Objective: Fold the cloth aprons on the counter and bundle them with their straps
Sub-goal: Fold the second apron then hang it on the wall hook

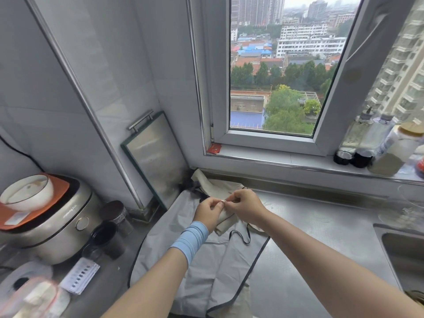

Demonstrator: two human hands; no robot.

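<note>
One apron [202, 271] lay spread across the worktop [309, 237] from middle to front edge. Above it, my left grip [207, 212] and right grip [246, 206] held a rolled apron [226, 222]. A rice cooker [57, 230] stood at the left edge, a sink [403, 249] at the right.

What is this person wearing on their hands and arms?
No gloves: the left hand and right hand are bare. A light blue ribbed band wraps the left wrist. The left forearm and right forearm show no sleeves.
</note>
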